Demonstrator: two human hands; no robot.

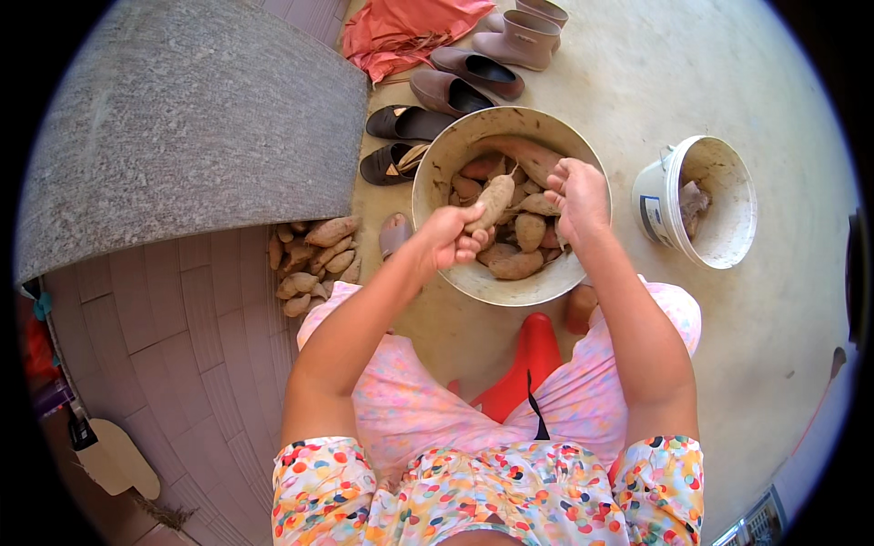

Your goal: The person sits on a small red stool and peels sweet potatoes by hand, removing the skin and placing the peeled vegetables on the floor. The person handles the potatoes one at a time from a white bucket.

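My left hand (pixel 450 238) is closed round the lower end of a brown sweet potato (pixel 495 199), whose thin tip points up and away from me. It is held over a large round pail (pixel 510 296) with several more sweet potatoes (pixel 517 264) inside. My right hand (pixel 581 196) is over the pail's right side, apart from the held sweet potato. Its fingers are curled in and pressed together; whatever they may hold is too small to make out.
A white bucket (pixel 648 187) with something crumpled inside stands at the right. Loose sweet potatoes (pixel 314 259) lie in a heap at the left beside a grey slab (pixel 200 118). Shoes (pixel 469 73) line the floor beyond the pail, near a red sack (pixel 401 36). Something red (pixel 523 364) is between my legs.
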